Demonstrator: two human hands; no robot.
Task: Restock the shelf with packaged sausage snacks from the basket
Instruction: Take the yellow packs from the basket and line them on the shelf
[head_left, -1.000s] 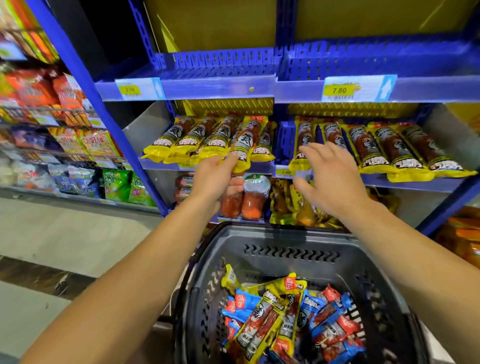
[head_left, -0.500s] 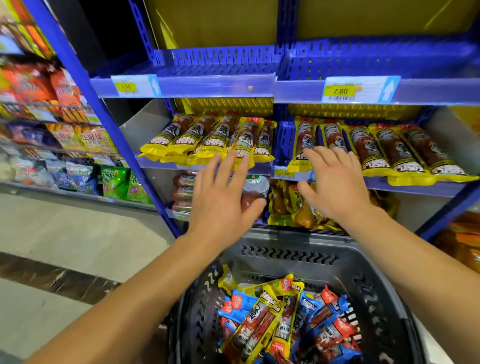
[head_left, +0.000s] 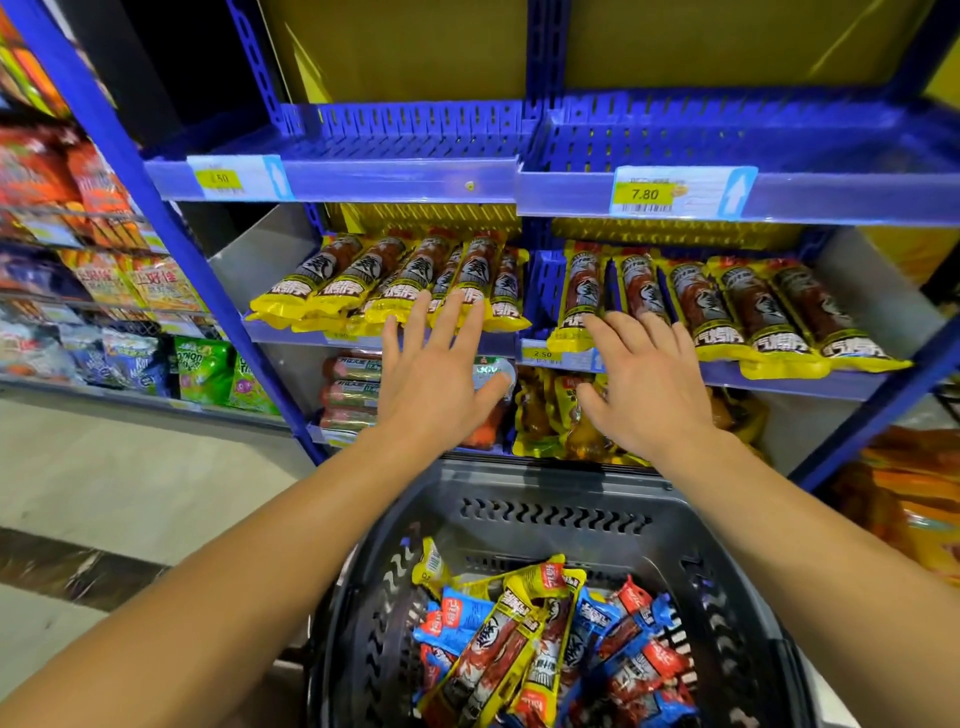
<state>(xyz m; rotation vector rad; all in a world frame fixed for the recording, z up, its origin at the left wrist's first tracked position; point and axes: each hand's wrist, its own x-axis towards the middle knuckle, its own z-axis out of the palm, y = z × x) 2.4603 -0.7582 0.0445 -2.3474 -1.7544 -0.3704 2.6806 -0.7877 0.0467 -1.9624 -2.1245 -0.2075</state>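
Left hand (head_left: 434, 387) withdrew, empty; right hand (head_left: 644, 392) unmoved

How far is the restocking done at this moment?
Done: yellow sausage packs fill the middle shelf. In hand: nothing; left hand and right hand are spread open before that shelf. Left: many yellow, blue and red packs remain in the basket.

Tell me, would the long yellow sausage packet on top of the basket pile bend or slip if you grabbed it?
The long yellow sausage packet probably stays fairly stiff, since a sausage fills it. Its glossy wrapper looks slippery. The flat crimped ends likely flop.
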